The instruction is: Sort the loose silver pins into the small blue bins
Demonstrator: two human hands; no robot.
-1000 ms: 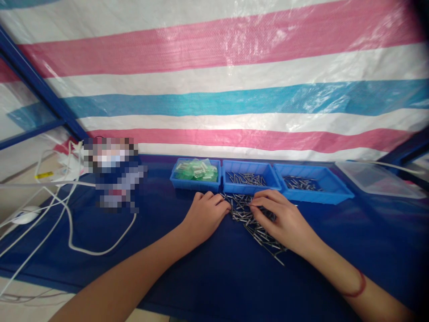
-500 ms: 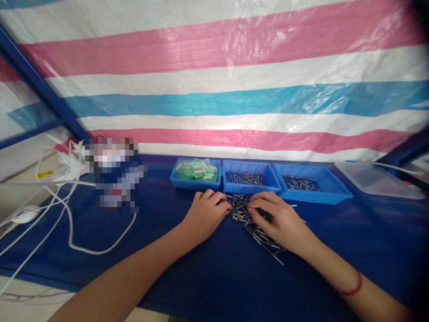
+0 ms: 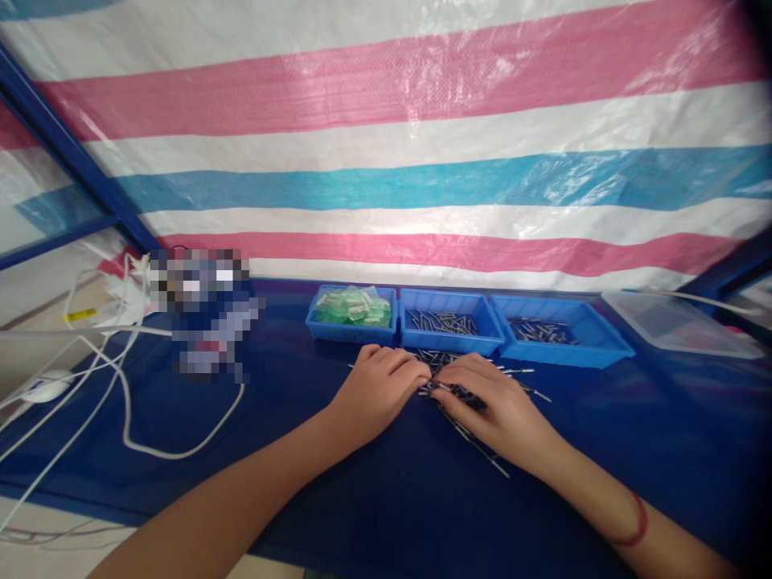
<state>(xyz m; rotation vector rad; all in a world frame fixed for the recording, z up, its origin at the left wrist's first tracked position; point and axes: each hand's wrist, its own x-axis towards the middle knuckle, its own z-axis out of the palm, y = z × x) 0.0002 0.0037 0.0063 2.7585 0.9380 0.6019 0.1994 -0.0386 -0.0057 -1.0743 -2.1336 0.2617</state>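
Observation:
A loose pile of thin metal rods (image 3: pixel 476 441) lies on the dark blue table top, partly covered by both hands. My left hand (image 3: pixel 379 394) comes in from the left with its fingers curled together, the tips at the pile; what they pinch, if anything, is hidden. Opposite it, my right hand (image 3: pixel 491 402) bends its thumb and fingers round some of the rods, and its fingertips nearly meet those of the left. Just behind the pile, a blue bin (image 3: pixel 452 341) contains more rods. To its right is another blue bin (image 3: pixel 594 354) with similar rods.
A third blue bin (image 3: pixel 353 331) at the left holds green and clear plastic pieces (image 3: pixel 355 304). A translucent lid (image 3: pixel 675 326) lies at the back right. White cables (image 3: pixel 150 449) loop over the left side. A striped plastic sheet (image 3: pixel 386 189) hangs behind the table.
My left hand has moved slightly right and my right hand slightly left and nearer to me. Their fingertips have come together over the pile, and some rods have spread.

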